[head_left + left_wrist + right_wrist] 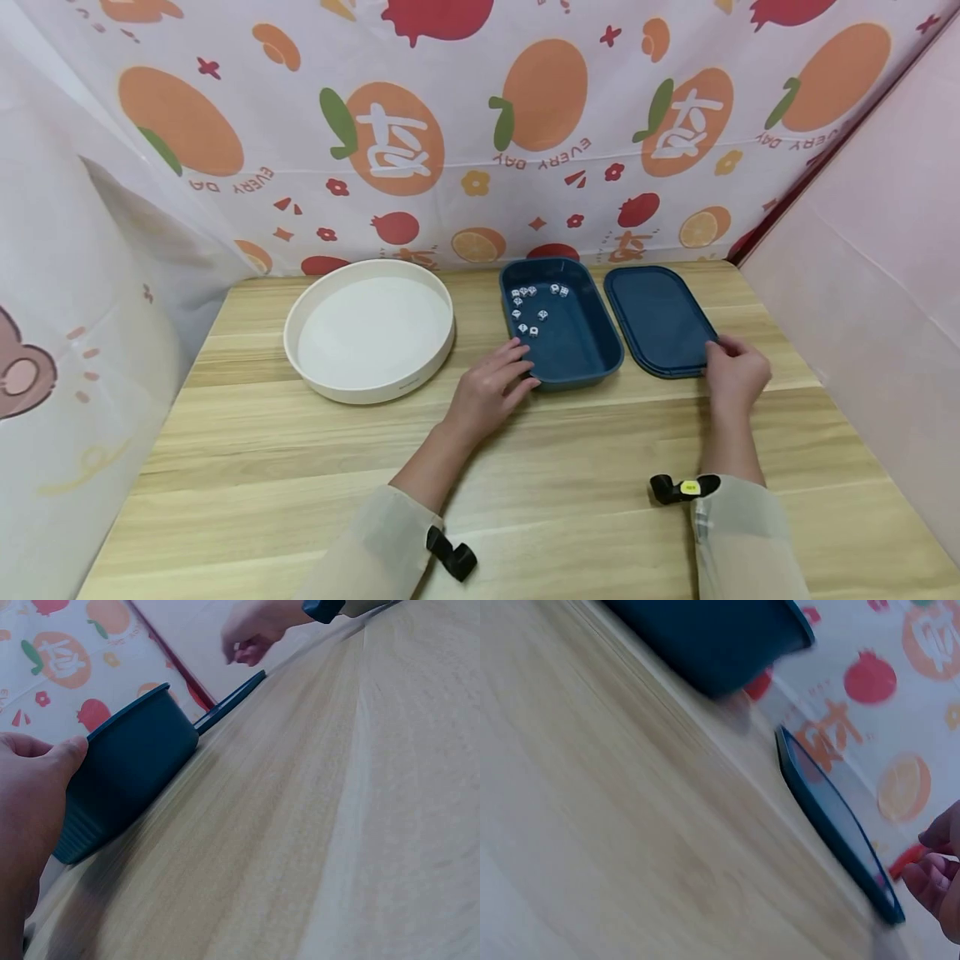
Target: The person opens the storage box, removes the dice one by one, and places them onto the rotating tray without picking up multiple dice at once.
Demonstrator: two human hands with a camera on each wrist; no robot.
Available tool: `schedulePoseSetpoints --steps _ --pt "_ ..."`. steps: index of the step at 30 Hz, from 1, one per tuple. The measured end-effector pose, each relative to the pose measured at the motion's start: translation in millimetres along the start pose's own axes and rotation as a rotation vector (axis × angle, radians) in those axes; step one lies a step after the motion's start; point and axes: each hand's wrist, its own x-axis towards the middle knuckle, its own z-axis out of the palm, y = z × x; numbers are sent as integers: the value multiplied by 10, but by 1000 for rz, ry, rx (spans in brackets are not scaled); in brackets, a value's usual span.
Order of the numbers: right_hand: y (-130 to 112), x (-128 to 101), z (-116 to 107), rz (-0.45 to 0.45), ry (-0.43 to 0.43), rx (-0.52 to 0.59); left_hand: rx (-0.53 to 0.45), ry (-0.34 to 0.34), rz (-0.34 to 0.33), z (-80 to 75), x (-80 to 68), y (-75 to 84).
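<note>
A dark blue rectangular box (581, 346) stands on the wooden table (570, 467) with several small white dice (534, 310) in its far left part. My left hand (491, 387) rests against the box's near left corner, fingers fairly straight; in the left wrist view the thumb (67, 754) presses on the box wall (127, 772). The flat blue lid (660, 321) lies right of the box. My right hand (735, 371) hovers at the lid's near right corner with loosely curled fingers (937, 870), just off the lid edge (832, 817), and holds nothing.
A round white tray (300, 321) sits left of the box. Fruit-patterned cloth walls (480, 125) close in the table at the back and both sides. Bare wood stretches across the table's near half.
</note>
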Motion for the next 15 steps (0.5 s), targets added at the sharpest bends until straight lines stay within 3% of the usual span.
schedulePoseSetpoints --steps 8,12,15 --pt "-372 -340 370 -411 -60 -92 5 -24 -40 -87 29 44" --pt "-517 -489 533 -596 -107 -76 7 -36 -48 -211 56 34" --pt "-585 -585 642 -683 -158 -58 37 -24 -42 -364 67 -3"
